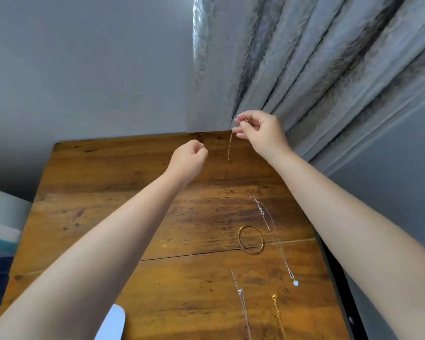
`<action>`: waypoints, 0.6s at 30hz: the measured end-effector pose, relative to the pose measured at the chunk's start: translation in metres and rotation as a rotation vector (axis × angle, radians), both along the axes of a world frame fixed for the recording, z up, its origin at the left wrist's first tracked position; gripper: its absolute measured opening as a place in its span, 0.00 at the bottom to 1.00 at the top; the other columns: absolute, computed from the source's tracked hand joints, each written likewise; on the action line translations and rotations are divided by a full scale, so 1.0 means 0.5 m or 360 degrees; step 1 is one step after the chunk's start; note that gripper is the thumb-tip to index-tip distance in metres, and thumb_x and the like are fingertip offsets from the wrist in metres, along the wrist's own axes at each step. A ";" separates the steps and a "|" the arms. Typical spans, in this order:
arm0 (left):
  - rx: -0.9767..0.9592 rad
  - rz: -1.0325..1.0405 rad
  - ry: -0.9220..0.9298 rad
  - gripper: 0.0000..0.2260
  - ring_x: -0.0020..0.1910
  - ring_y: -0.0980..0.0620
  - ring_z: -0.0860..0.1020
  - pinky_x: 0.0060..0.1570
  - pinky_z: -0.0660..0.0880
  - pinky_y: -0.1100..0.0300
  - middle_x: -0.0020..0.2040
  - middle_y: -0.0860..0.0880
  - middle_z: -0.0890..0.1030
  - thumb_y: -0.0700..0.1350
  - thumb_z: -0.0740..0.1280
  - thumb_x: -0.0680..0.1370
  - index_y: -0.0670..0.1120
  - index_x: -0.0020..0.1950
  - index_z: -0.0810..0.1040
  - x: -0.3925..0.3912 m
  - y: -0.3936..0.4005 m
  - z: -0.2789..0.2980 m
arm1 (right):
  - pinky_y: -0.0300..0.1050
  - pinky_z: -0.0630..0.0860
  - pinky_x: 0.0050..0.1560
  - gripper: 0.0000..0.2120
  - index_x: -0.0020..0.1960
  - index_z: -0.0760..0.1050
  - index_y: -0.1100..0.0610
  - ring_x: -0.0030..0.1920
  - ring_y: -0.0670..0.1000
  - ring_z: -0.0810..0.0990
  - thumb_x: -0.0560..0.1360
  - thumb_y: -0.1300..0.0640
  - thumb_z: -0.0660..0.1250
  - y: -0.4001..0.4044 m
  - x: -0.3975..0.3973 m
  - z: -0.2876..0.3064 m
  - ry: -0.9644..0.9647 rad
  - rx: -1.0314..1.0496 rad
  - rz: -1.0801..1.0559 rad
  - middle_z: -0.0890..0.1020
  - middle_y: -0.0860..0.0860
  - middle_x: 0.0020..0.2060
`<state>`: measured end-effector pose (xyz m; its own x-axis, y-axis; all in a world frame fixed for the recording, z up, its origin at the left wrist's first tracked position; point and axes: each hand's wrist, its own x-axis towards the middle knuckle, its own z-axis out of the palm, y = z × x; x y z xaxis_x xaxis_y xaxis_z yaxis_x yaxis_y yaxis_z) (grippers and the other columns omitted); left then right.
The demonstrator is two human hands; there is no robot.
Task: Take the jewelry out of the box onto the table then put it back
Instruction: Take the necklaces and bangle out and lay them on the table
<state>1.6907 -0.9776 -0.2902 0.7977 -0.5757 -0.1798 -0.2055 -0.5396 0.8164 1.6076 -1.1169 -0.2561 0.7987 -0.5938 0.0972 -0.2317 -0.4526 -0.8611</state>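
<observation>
— Surface [103, 212]? Room?
— Worn brown wood, filling centre and bottom. Grey wall at upper left, grey curtain [317, 57] at upper right.
— On the wood?
— At lower right: gold bangle [250, 239], pendant necklace [276, 239], silver chain [242, 303], gold chain [277, 312].
— Hands?
— Both raised mid-frame. Right hand [260, 132] pinched a thin chain [230, 146], dangling. Left hand [189, 157] clenched; grip possibly on something small, couldn't tell.

A wooden worktop [113, 212] with dark grain and a seam across it stands against a plain grey wall [84, 69]. Grey patterned curtains [304, 57] hang in folds at far right.
</observation>
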 end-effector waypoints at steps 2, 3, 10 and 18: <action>0.0313 -0.0152 -0.0166 0.07 0.38 0.48 0.71 0.34 0.66 0.59 0.41 0.48 0.74 0.42 0.57 0.78 0.44 0.46 0.74 -0.007 -0.001 -0.036 | 0.46 0.78 0.53 0.11 0.55 0.75 0.65 0.50 0.55 0.82 0.76 0.66 0.58 0.004 -0.008 -0.045 0.0104 -0.0169 -0.0005 0.82 0.62 0.51; 0.0486 -0.0221 -0.0253 0.08 0.39 0.47 0.71 0.36 0.67 0.58 0.41 0.46 0.75 0.42 0.57 0.78 0.42 0.47 0.75 -0.014 0.002 -0.058 | 0.45 0.77 0.53 0.11 0.56 0.75 0.64 0.51 0.55 0.82 0.76 0.65 0.58 0.010 -0.017 -0.074 0.0209 -0.0270 0.0019 0.82 0.62 0.52; 0.1155 -0.0708 -0.0633 0.09 0.48 0.39 0.78 0.40 0.75 0.51 0.51 0.40 0.79 0.35 0.57 0.76 0.39 0.53 0.74 -0.105 0.048 -0.179 | 0.56 0.75 0.55 0.12 0.54 0.75 0.67 0.54 0.62 0.76 0.74 0.71 0.56 0.096 -0.103 -0.255 0.0908 -0.0695 0.0388 0.79 0.63 0.53; 0.1422 -0.0853 -0.1364 0.14 0.18 0.56 0.75 0.14 0.66 0.69 0.21 0.51 0.77 0.46 0.78 0.44 0.46 0.24 0.79 -0.188 0.097 -0.178 | 0.58 0.74 0.51 0.11 0.52 0.75 0.70 0.53 0.62 0.74 0.74 0.69 0.57 0.114 -0.169 -0.277 0.0806 -0.0782 0.0499 0.76 0.65 0.50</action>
